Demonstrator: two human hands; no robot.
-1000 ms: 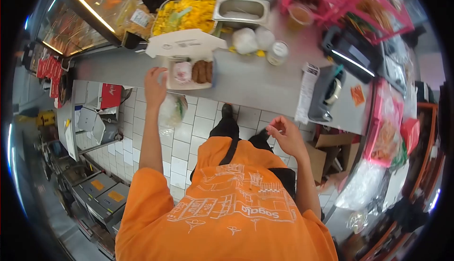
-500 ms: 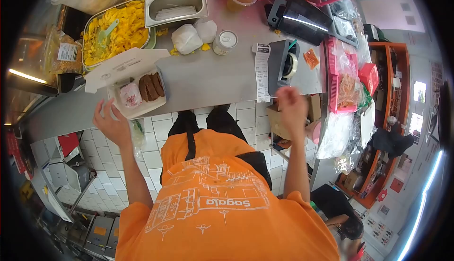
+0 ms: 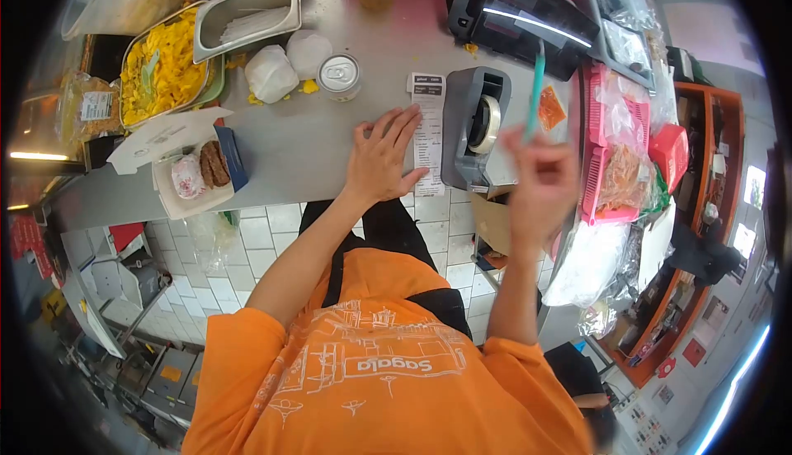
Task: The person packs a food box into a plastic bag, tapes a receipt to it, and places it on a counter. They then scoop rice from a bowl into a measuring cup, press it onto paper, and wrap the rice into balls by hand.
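My left hand (image 3: 382, 155) lies with fingers spread on the steel counter, its fingertips at the left edge of a printed receipt (image 3: 429, 146). My right hand (image 3: 542, 176) is raised at the right, slightly blurred, closed on a thin teal pen (image 3: 536, 88) that points away from me. Between the hands stands a grey tape dispenser (image 3: 456, 137) with a roll of tape (image 3: 485, 125). Far to the left, an open paper box (image 3: 198, 201) holds brown slices (image 3: 214, 165) and a white-and-pink wrapped item (image 3: 187, 177).
A lidded can (image 3: 339, 77) and white wrapped bundles (image 3: 271, 74) stand behind my left hand. Further back are a metal container (image 3: 247, 16), a tray of yellow pieces (image 3: 162, 67) and a dark screen (image 3: 528, 22). Pink baskets (image 3: 591, 150) line the right; another person (image 3: 582, 372) is at lower right.
My left hand has moved right from beside the food box to the receipt. My right hand has risen and now holds the teal pen, formerly at the tape dispenser. The view has shifted.
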